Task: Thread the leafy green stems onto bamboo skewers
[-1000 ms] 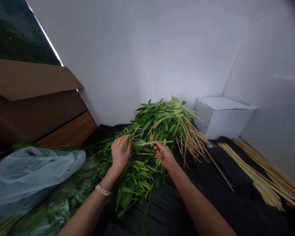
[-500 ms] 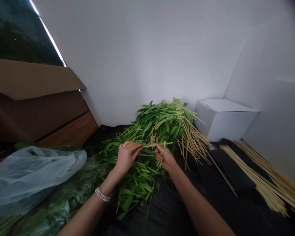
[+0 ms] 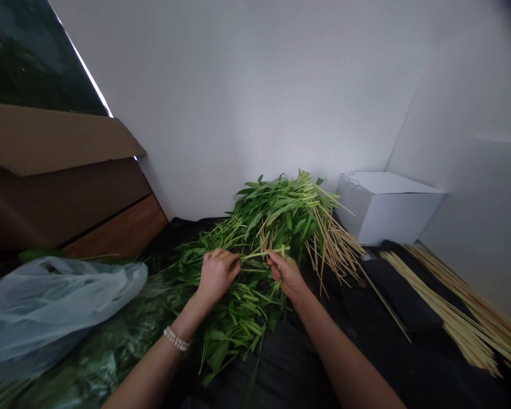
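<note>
Between my two hands a thin pale green stem (image 3: 255, 255) of a leafy vegetable, which looks like water spinach, is stretched nearly level. My left hand (image 3: 216, 275), wearing a beaded bracelet, pinches its left part. The fingertips of my right hand (image 3: 287, 275) close on its right end, where a short stem piece stands crosswise. Below and around both hands lie loose leafy greens (image 3: 234, 318). Just beyond them is a heap of greens (image 3: 276, 204) with thin wooden sticks (image 3: 334, 244) poking out at its right side.
A translucent plastic bag (image 3: 63, 307) lies at the left, in front of an open cardboard box (image 3: 63, 193). At the back right stands a white box (image 3: 392, 210). Bundles of long thin sticks (image 3: 447, 312) rest beside a dark flat object (image 3: 402, 295) on black sheeting (image 3: 298, 363).
My left hand has shifted slightly left and down with the stem. The stem's right end now reaches less far past my right hand, which has barely moved.
</note>
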A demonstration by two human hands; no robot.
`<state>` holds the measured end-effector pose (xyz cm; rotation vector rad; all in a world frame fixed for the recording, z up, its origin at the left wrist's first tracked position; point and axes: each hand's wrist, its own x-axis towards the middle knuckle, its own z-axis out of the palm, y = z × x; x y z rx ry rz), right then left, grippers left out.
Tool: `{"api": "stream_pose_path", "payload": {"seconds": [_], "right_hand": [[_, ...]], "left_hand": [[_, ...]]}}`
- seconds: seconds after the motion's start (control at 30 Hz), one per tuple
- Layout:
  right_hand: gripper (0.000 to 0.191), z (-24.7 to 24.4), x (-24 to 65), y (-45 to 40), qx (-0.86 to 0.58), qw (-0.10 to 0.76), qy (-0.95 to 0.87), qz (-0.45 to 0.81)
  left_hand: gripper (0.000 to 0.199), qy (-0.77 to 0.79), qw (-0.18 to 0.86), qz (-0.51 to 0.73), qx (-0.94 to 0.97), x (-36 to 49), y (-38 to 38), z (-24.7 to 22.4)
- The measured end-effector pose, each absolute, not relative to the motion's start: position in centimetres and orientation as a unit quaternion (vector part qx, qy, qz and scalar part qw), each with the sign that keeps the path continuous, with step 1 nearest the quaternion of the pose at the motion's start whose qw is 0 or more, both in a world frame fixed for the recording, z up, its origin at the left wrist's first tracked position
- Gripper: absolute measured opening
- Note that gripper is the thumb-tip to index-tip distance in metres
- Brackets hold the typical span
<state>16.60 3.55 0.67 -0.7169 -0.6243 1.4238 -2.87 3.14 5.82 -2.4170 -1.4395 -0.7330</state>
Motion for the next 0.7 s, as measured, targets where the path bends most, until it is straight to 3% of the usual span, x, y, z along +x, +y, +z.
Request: {"api": "stream_pose_path", "payload": {"seconds": [0.1,0.33,0.53,0.7], "right_hand": [[0.033,0.4,16.1,3.5,-0.324,0.653,-0.281,0.624],[0.033,0.5,15.5,3.2,-0.309,0.645,-0.260,0.649],[0.035,0.4,16.9,4.0,-0.308,0.674,-0.212,0.638],[0.036,0.4,16.4,3.8,-0.312,0.661,-0.243,0.637]], "left_hand": [[0.021,-0.531,0.063,-0.293,-0.793,-2.8,3.5,5.7],[0.022,-0.576,-0.284,-0.517,-0.566,-2.8,6.0,5.7],[0.028,-0.541,-0.311,-0.594,-0.507,-4.9,7.2,7.7],[0.039,-0.489,-0.256,-0.518,-0.653,-3.3,5.8,9.1]]}}
